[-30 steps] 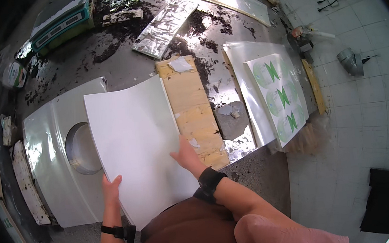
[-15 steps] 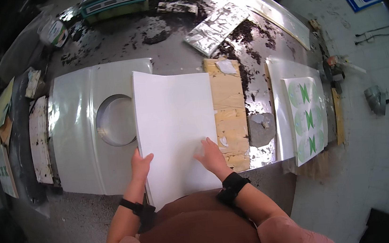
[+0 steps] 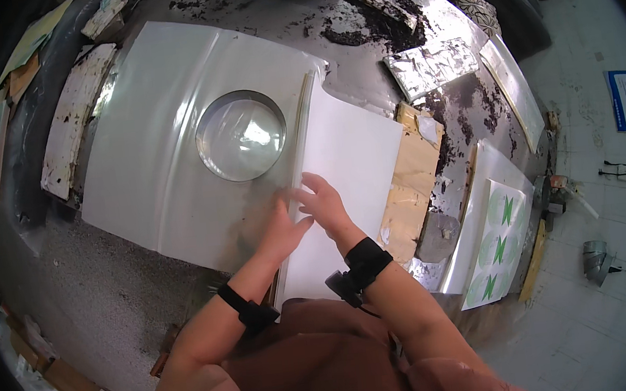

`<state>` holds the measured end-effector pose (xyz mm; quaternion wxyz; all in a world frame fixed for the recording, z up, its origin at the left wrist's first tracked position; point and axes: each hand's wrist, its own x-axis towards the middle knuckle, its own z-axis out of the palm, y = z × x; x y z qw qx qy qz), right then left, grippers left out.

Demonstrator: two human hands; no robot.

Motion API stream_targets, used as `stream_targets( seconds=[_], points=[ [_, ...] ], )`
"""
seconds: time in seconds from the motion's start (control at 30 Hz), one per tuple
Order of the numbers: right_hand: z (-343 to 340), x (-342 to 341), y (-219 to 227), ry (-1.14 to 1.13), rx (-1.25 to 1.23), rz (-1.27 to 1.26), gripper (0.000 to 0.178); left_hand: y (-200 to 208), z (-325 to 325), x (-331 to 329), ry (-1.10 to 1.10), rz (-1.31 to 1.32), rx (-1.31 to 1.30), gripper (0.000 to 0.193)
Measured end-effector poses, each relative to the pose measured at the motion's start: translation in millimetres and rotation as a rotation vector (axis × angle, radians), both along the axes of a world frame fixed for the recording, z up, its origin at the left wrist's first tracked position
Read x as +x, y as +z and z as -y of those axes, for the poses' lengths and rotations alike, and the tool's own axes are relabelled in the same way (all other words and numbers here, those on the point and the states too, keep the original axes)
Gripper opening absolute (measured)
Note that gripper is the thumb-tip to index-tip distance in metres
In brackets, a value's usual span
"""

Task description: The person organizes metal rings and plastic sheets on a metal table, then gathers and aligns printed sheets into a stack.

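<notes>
A white stack of paper sheets (image 3: pixel 351 157) lies in front of me, its long left edge running toward my body. My left hand (image 3: pixel 283 231) rests at that edge, fingers pointing away from me and thumb apart over the paper. Beside it my right hand (image 3: pixel 323 203) reaches across the sheet to the same edge, fingers spread. Both hands look open, though some fingertips are blurred. To the left, a round metal ring (image 3: pixel 242 136) stands on a pile of clear plastic sheets (image 3: pixel 133 149). Black bands sit on both wrists.
Right of the paper lies a worn tan board (image 3: pixel 413 185). Farther right are green-printed round labels (image 3: pixel 496 249) on a sheet. A foil-like silvery slab (image 3: pixel 433 68) and dark flakes cover the far table. A stained white block (image 3: pixel 77 125) borders the left side.
The view has turned, so the table appears tilted. My left hand has moved inward along the paper's left edge, and my right hand has crossed from the right part of the sheet to that edge.
</notes>
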<state>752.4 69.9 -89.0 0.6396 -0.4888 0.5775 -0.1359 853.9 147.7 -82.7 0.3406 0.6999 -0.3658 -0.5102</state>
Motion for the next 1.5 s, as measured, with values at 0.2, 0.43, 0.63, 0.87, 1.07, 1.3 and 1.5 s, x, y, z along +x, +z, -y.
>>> stream_targets(
  seconds=[0.2, 0.43, 0.63, 0.87, 1.07, 1.3, 1.5],
  points=[
    [-5, -28, 5, -0.113, 0.16, 0.179, 0.026, -6, -3, 19, 0.178, -0.588, 0.067, 0.062],
    [-20, -87, -26, -0.305, 0.21, 0.235, 0.017, -22, -8, 44, 0.196, -0.738, 0.184, 0.049],
    [-23, -103, -40, -0.353, 0.229, 0.3, 0.014, -10, -6, 37, 0.247, -0.753, 0.164, 0.044],
    [-29, -110, -44, -0.427, 0.265, 0.402, 0.012, 1, 0, 21, 0.31, -0.752, 0.144, 0.044],
    [-36, -100, -43, -0.545, 0.268, 0.559, 0.014, -3, 0, 5, 0.307, -0.598, 0.077, 0.051],
    [-37, -92, -38, -0.605, 0.244, 0.607, 0.018, 12, 6, -23, 0.207, -0.375, 0.016, 0.077],
    [-38, -92, -43, -0.589, 0.208, 0.541, 0.018, 18, 8, -33, 0.151, -0.256, -0.039, 0.08]
  ],
)
